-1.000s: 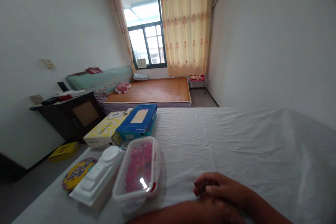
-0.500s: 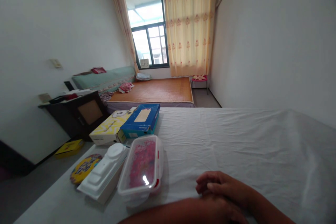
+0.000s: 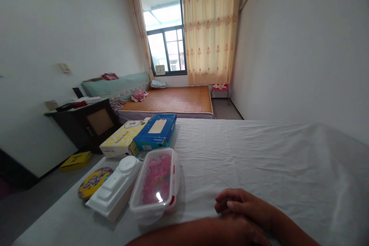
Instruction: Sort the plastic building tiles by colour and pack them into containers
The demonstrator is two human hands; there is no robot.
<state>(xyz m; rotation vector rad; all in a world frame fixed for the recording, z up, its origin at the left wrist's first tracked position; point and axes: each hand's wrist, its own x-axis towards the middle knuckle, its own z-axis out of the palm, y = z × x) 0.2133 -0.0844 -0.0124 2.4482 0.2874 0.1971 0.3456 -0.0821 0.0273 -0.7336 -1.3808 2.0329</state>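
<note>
My right hand lies on the white cloth of the table, fingers curled together and pointing left, with nothing seen in them. It rests over my left hand, whose fingers are hidden at the bottom edge. My left forearm runs in from the lower left. A clear lidded container with pink contents lies just left of the hands, not touched.
Left of the container lie a white foam block and a round yellow disc. Behind them sit a blue box and a yellow box. Beyond the table are a dark cabinet, a bed and a red stool.
The view has shifted slightly, so everything sits a little further right in the frame. Both hands have stayed where they were.
</note>
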